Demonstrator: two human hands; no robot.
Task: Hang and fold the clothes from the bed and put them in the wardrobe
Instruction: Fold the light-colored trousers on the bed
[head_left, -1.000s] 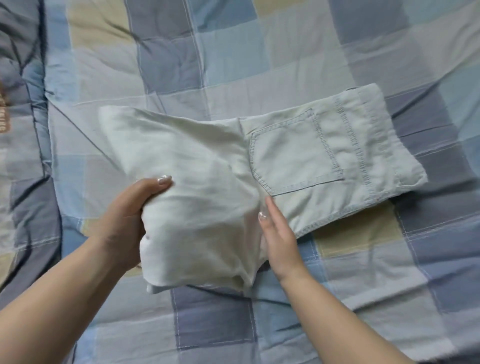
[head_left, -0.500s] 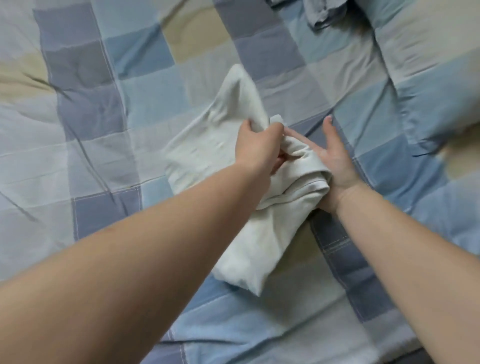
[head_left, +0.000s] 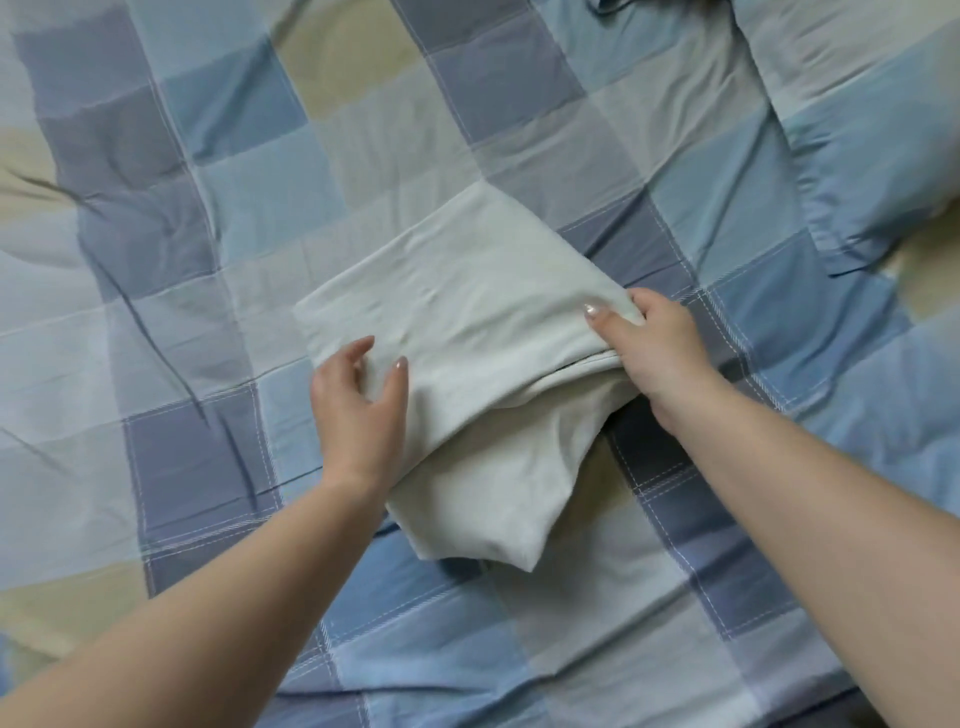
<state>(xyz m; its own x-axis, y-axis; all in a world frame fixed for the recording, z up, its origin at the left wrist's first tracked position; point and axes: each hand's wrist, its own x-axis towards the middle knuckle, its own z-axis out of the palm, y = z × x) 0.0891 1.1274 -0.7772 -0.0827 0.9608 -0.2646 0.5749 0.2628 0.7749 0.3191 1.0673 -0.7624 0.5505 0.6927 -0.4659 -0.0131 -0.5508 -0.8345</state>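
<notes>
the left hand (head_left: 358, 410) curls over the near left edge of the folded pale jeans (head_left: 467, 332), thumb on top of the cloth and fingers bent against its side, holding the fold. the right hand (head_left: 657, 348) pinches the right corner of the top layer, thumb above and fingers tucked under it. the jeans lie between the two hands on the checked blue and grey bed cover (head_left: 208, 208), a lower layer sticking out toward the person. a pillow (head_left: 883, 130) in matching fabric lies at the far right.
</notes>
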